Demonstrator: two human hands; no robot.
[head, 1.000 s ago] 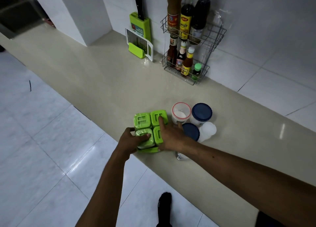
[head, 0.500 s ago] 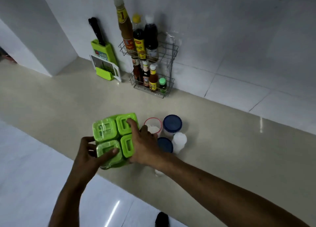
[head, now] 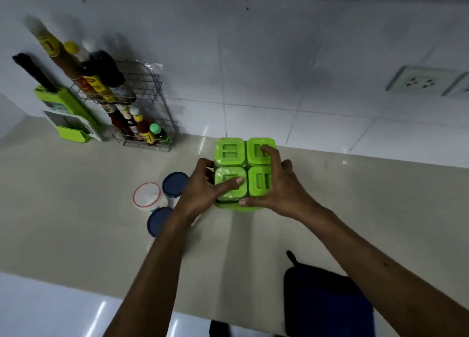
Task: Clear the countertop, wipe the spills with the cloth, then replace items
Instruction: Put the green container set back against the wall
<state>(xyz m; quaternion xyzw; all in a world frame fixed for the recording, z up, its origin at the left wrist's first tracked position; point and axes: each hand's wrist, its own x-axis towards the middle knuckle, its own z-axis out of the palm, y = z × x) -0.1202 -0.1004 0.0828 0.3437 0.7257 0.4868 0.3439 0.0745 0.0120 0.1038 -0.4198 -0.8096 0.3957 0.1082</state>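
- Head view: a green four-pot container set (head: 231, 154) sits at mid-frame over the beige countertop (head: 76, 217), close to the white tiled wall (head: 279, 82); I cannot tell whether it rests on the surface or is lifted
- The left hand (head: 201, 195) grips the set's left side, fingers curled round it and thumb lying across the near-left lid
- The right hand (head: 278, 184) clamps the right side, fingers on the far-right lid, thumb under the near edge
- Just left of the hands: two blue-lidded jars (head: 174, 183) and an open red-rimmed jar (head: 146, 195)
- Far left by the wall: a wire rack (head: 154, 93) of sauce bottles, and a green knife holder (head: 66, 108)
- A dark blue pad (head: 327, 303) lies at the counter's near edge
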